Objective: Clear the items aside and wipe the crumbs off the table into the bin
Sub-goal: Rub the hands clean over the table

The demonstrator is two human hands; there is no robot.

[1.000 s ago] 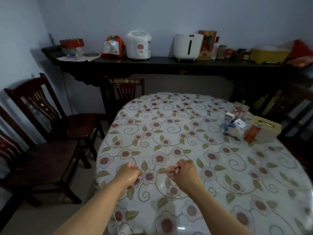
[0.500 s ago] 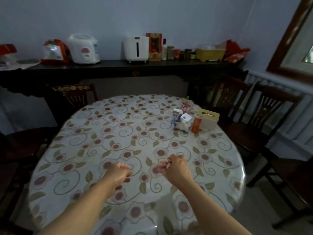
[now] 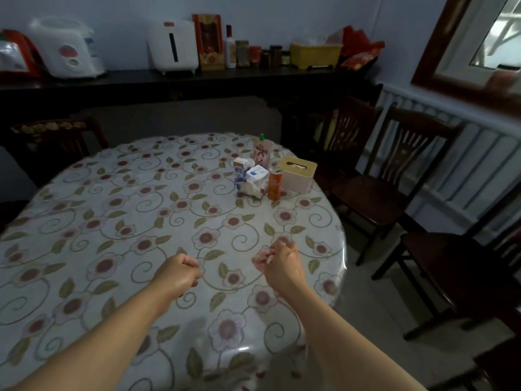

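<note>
Curling inward, the fingers of the right hand are seen bunched at the tips; whether something small is pinched there cannot be told from this view. The left hand is clenched into a loose fist with nothing visible in it. Both hands are held over the near part of the table, apart from one another and touching none of the items.

Compared with a second ago, the hands are noted to have kept the same curled posture, while the view has been swung to the right: the chairs on the left have dropped out of sight, and the chairs on the right and a framed window have come in. The hands have been drawn slightly further apart.

The items are found grouped at the far right of the table, near its edge: a tissue box, an orange can just beside it, a white packet, a small carton and a green-capped bottle behind. The rest of the patterned cloth is left bare, so the clearing step is judged done (or nearly so).

No cloth, no crumbs and no bin can be made out. The turn of the head is judged a search for one of these; wiping is not yet begun.
</note>
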